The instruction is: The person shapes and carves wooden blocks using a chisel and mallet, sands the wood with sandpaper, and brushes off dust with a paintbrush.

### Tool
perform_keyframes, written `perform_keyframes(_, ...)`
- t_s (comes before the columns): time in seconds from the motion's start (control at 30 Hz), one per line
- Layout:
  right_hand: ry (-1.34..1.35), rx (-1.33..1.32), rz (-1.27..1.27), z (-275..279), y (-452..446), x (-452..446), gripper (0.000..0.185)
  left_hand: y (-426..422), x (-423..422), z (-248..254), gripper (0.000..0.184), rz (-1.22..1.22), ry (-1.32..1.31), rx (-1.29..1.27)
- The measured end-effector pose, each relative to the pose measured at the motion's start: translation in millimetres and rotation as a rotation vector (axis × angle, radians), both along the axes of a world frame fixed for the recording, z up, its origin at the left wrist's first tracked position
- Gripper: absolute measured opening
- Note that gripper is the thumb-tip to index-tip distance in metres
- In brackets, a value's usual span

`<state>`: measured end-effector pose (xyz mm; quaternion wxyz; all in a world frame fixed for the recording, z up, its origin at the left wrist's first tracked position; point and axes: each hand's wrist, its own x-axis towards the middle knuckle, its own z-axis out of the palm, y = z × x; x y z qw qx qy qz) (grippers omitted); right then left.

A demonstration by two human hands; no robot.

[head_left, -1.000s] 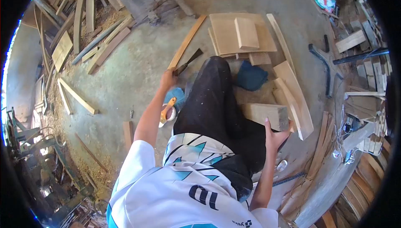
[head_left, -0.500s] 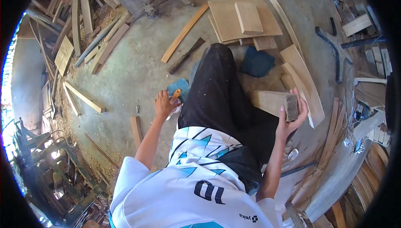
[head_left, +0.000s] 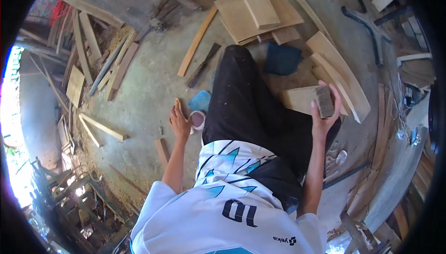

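My left hand is beside a white cup with a reddish inside, its fingers close together. What it holds is hidden beneath it; a small orange tip shows at the fingertips. A blue cloth lies just beyond the cup. My right hand grips the dark end of a thick wooden block, thumb on the near side and fingers round the far side. The block lies beside my bent leg, its other end on the left. Curved boards lie right beyond it.
A chisel-like tool and a narrow wood strip lie on the floor ahead. Flat boards are stacked near a dark blue cloth. Scrap wood is heaped at the left; a black forked frame is at the right.
My left hand let go of the chisel-like tool, reached the orange-handled brush at the cup, then moved left. The brush no longer shows on the cup. My right hand stays on the block.
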<state>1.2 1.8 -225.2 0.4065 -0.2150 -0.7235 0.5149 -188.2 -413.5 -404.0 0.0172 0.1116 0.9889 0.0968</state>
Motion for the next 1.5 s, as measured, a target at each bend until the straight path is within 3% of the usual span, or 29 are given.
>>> perform_keyframes(0.1,-0.031,-0.023,0.041,2.9,3.6,2.1,0.069,4.5,-6.1,-2.5,0.091,-0.399,-0.163,0.019)
perform_keyframes(0.17,-0.052,-0.112,0.034,3.3,3.5,4.0,0.067,-8.2,-10.3,-45.2,0.074,-0.44,-0.167,-0.049)
perform_keyframes(0.23,-0.003,-0.126,0.057,2.2,5.5,4.4,0.062,3.5,-17.5,-29.5,0.047,-0.425,-0.336,-0.126)
perform_keyframes(0.3,0.032,-0.239,0.065,3.2,-0.2,4.8,0.062,-10.5,-35.7,-58.3,0.031,-0.455,-0.521,0.087)
perform_keyframes(0.37,0.052,-0.269,0.079,-1.6,-1.6,5.6,0.065,-2.2,-44.2,-28.7,0.026,-0.419,-0.554,0.103)
perform_keyframes(0.4,0.023,-0.276,0.092,-3.1,-2.8,6.9,0.066,-21.9,-58.3,-54.7,0.026,-0.417,-0.414,0.245)
perform_keyframes(0.47,0.011,-0.241,0.1,-2.1,-3.3,7.1,0.067,3.5,-64.6,-2.8,0.027,-0.15,-0.428,0.727)
perform_keyframes(0.5,0.031,-0.212,0.098,-5.0,-2.4,6.3,0.069,14.1,-74.5,15.0,0.026,-0.228,-0.332,0.737)
perform_keyframes(0.57,0.031,-0.161,0.095,-4.6,-1.9,5.3,0.069,88.1,-48.8,121.3,0.026,0.216,-0.501,1.116)
perform_keyframes(0.63,0.004,-0.102,0.111,-0.4,1.3,4.6,0.072,133.5,-39.1,175.5,0.035,-0.085,-0.807,1.272)
perform_keyframes(0.7,-0.04,-0.092,0.096,4.3,-1.0,2.0,0.081,201.6,-0.6,231.7,0.046,-0.464,-0.717,1.108)
perform_keyframes(0.73,-0.063,-0.041,0.091,7.3,-2.4,0.7,0.082,232.0,10.4,252.7,0.056,-0.851,-0.414,0.92)
perform_keyframes(0.77,-0.087,0.012,0.078,11.4,-2.0,0.2,0.083,257.6,23.1,254.0,0.069,-1.037,-0.459,0.999)
perform_keyframes(0.8,-0.103,-0.001,0.112,15.6,-1.9,1.3,0.083,281.0,34.2,271.7,0.078,-1.163,-0.283,0.761)
perform_keyframes(0.83,-0.059,-0.105,0.146,6.0,-0.5,2.5,0.081,303.6,45.3,276.2,0.075,-1.25,-0.179,0.647)
perform_keyframes(0.9,0.041,-0.331,0.164,-11.5,-4.6,0.6,0.072,337.0,67.7,267.7,0.065,-1.307,-0.008,0.489)
perform_keyframes(0.97,-0.003,-0.256,0.142,-20.9,-2.6,6.7,0.071,350.0,77.7,258.1,0.057,-1.406,0.216,0.315)
perform_keyframes(1.1,0.222,-0.245,0.115,-31.5,-12.8,8.6,0.069,338.9,82.7,260.2,0.051,-1.542,0.184,0.319)
perform_keyframes(1.17,0.126,-0.333,0.152,-27.0,-12.3,8.7,0.071,345.1,62.2,267.3,0.049,-1.662,0.076,0.339)
perform_keyframes(1.27,0.019,-0.321,0.173,-49.4,-2.6,-4.3,0.072,352.3,58.2,262.8,0.051,-1.564,0.132,0.298)
perform_keyframes(1.3,0.026,-0.165,0.162,-44.6,-1.1,-0.6,0.076,346.6,67.1,263.7,0.052,-1.577,0.202,0.238)
perform_keyframes(1.4,0.187,-0.164,0.224,-39.7,-0.8,0.5,0.081,337.8,60.8,266.7,0.052,-1.812,0.034,0.283)
perform_keyframes(1.47,0.204,-0.311,0.176,-28.3,-9.3,2.6,0.078,342.9,51.5,268.2,0.05,-1.731,0.058,0.243)
perform_keyframes(1.5,0.088,-0.394,0.225,-32.2,-5.2,-2.6,0.076,351.3,47.6,265.3,0.051,-1.641,0.016,0.296)
